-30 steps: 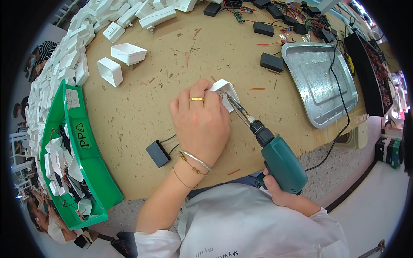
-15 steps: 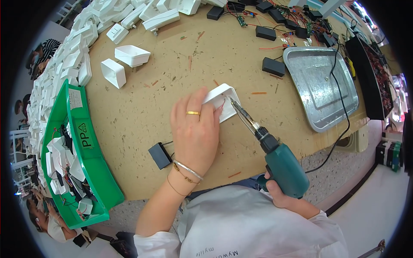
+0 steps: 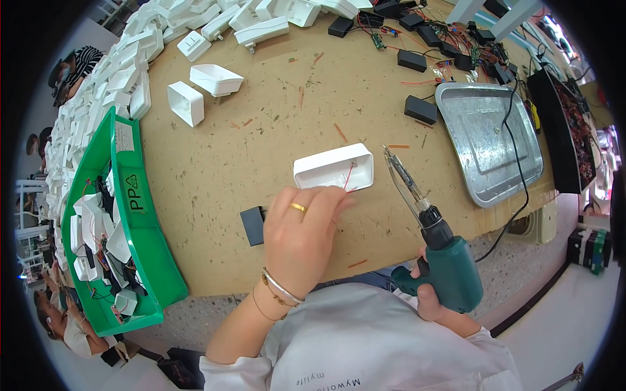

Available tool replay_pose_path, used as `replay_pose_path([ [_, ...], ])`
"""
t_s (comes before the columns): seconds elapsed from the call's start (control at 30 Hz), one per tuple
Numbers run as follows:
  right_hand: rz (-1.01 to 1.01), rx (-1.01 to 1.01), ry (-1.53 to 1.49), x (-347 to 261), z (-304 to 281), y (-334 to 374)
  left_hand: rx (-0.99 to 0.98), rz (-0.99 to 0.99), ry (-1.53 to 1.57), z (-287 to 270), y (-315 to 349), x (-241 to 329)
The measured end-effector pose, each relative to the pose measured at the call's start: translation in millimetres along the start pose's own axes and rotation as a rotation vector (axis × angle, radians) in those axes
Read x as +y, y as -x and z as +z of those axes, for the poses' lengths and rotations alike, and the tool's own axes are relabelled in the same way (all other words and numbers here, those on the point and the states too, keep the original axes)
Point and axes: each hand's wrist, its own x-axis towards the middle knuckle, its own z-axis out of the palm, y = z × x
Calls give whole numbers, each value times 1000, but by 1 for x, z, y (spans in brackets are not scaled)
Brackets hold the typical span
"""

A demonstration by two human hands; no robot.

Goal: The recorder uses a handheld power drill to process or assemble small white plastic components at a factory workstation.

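Note:
A white plastic housing (image 3: 319, 158) lies on the cardboard-covered table, its open side toward me. Thin red wire (image 3: 350, 174) runs from inside it to the fingertips of my left hand (image 3: 303, 221), which are pinched together at its near edge. Beside that hand lies a small black box (image 3: 252, 226); a dark lead links to it, partly hidden. My right hand (image 3: 430, 296) grips a teal soldering gun (image 3: 453, 274) by its handle. The gun's tip points up and away, just right of the housing and apart from it.
At the left stands a green bin (image 3: 153, 260) of white parts and wires. White housings (image 3: 124, 78) are heaped behind it; two (image 3: 186, 104) lie apart. A metal tray (image 3: 489, 189) sits at right, crossed by a black cord (image 3: 523, 173). Black boxes (image 3: 412, 60) and wires lie at the back.
The housing has left my left fingers and turned to lie lengthwise on the table. My left hand has drawn nearer to me, onto the wire. The soldering gun has moved right, away from the housing.

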Motion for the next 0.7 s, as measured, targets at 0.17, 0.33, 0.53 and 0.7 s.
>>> replay_pose_path([
  [0.17, -21, -2, -32, 0, 2, 3, 40, -56, 32, 3, -1, 0],
  [0.33, -17, -65, 107, 2, 0, 6, 31, -78, -31, 7, -1, 1],
  [0.53, -8, -70, 111, 6, 1, 6, 162, -23, -246, 24, -9, -5],
  [0.7, -31, 27, 17, 9, 5, 9, 76, -64, 8, 35, -11, -16],
])
